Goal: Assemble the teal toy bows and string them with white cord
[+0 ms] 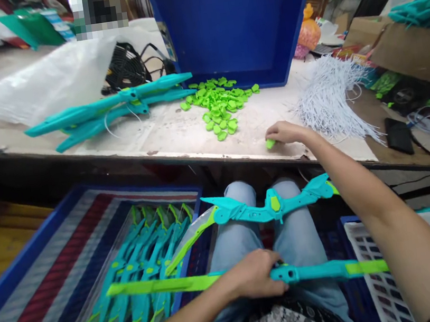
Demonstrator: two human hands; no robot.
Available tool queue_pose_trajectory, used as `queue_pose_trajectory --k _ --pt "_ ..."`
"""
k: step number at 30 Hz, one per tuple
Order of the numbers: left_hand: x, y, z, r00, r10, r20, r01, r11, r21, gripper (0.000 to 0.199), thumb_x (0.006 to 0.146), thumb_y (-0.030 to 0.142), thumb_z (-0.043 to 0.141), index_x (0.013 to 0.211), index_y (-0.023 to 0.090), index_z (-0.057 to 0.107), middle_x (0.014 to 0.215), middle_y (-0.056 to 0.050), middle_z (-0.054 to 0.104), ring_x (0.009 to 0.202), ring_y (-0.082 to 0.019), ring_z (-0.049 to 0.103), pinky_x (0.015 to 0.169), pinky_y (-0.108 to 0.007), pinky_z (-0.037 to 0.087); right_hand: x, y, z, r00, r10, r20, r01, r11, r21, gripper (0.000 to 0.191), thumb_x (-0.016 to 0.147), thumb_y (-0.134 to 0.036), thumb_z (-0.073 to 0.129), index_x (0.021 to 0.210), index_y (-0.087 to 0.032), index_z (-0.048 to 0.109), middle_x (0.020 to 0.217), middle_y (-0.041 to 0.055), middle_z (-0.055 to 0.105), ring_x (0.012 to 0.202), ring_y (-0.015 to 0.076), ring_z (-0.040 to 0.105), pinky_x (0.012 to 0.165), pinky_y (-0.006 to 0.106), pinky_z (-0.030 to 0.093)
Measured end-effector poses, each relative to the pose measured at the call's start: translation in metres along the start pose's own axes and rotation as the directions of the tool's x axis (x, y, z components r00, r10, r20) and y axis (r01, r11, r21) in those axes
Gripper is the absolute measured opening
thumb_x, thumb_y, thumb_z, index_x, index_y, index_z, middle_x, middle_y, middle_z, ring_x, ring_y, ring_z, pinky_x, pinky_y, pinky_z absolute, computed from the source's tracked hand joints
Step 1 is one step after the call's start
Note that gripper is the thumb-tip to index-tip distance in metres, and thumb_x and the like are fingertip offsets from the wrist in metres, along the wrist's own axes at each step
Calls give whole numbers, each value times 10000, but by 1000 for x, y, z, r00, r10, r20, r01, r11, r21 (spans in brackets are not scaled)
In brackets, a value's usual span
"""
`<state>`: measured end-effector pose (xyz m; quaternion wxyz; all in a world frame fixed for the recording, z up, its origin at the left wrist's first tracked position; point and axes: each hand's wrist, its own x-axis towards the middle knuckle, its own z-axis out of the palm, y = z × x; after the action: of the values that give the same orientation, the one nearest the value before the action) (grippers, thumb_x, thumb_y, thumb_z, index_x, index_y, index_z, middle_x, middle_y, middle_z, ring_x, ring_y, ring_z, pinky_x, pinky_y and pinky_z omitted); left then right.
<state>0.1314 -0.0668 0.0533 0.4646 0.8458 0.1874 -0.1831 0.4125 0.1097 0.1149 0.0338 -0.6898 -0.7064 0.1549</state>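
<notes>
Across my lap lies a teal and lime-green toy bow (318, 271), seen edge-on, with my left hand (257, 273) closed around its middle. A second toy bow (254, 213) rests over my knees, a green piece at its centre. At the table's front edge my right hand (286, 133) has its fingertips closed on a small green plastic piece (270, 143). To the left of that hand, a loose pile of similar green pieces (217, 104) is spread on the table.
A blue crate (227, 20) stands tilted behind the pile. More teal bows (104, 110) lie left on the table, near a small black fan (126, 67). White strings (333, 93) lie right. Beside my left leg, a blue-rimmed tray (79, 193) holds several bows; a white basket (377, 266) sits right.
</notes>
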Motion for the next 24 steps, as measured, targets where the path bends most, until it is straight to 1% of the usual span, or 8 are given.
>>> queue_pose_trajectory --k 2,4,7,12,15,18,20,24 --pt "12 -7 -7 999 2 49 2 996 -89 367 743 465 577 955 178 662 791 -34 644 698 -189 580 581 -252 407 -11 9 1 1000 -26 13 26 999 -37 196 841 -193 551 920 -179 729 868 41 719 793 164 623 738 245 421" --pt "24 -17 -9 997 3 78 9 986 -165 370 768 479 549 891 151 672 738 -24 630 668 -169 545 563 -245 372 -21 12 8 992 -7 -122 -3 997 -81 227 844 -208 561 1008 -183 716 985 67 704 875 184 623 790 266 429" --pt "37 -34 -8 998 5 65 13 964 -265 366 767 472 555 857 140 681 762 -19 643 705 -161 538 595 -233 376 -33 13 23 948 18 -319 -49 995 -88 284 871 -259 547 1096 -154 684 1082 116 666 952 217 608 852 314 438" --pt "45 -44 -7 999 -7 46 25 914 -404 426 731 457 612 996 132 687 942 -46 684 846 -199 585 701 -240 413 -43 11 40 939 -55 -340 20 994 -105 219 847 -274 580 955 -146 721 1006 123 681 973 258 571 899 383 430" --pt "48 -44 -7 996 4 84 35 888 -459 471 728 492 624 1011 121 692 974 -58 691 871 -216 589 738 -257 421 -65 0 49 899 -34 -436 24 999 -30 179 835 -243 584 922 -151 710 987 120 687 958 266 570 889 418 435" --pt "52 -47 -5 994 22 110 36 866 -498 474 738 532 612 943 114 705 896 -59 694 797 -203 581 694 -265 418 -123 -25 68 843 -142 -520 231 967 111 184 850 -274 585 981 -180 673 1020 82 693 975 236 591 888 401 455" --pt "53 -50 -2 994 36 107 28 840 -542 478 730 553 621 905 117 705 857 -56 688 756 -189 570 676 -266 419 -178 -46 89 835 -246 -493 371 913 172 193 873 -288 574 1028 -200 649 1066 68 689 1005 215 596 880 387 471" --pt "53 -52 2 988 16 153 90 741 -666 542 641 604 688 899 127 680 772 -36 672 667 -167 565 645 -270 432 -275 -79 141 872 -317 -372 396 904 159 196 895 -230 559 1064 -185 646 1108 86 692 997 222 595 830 399 492"
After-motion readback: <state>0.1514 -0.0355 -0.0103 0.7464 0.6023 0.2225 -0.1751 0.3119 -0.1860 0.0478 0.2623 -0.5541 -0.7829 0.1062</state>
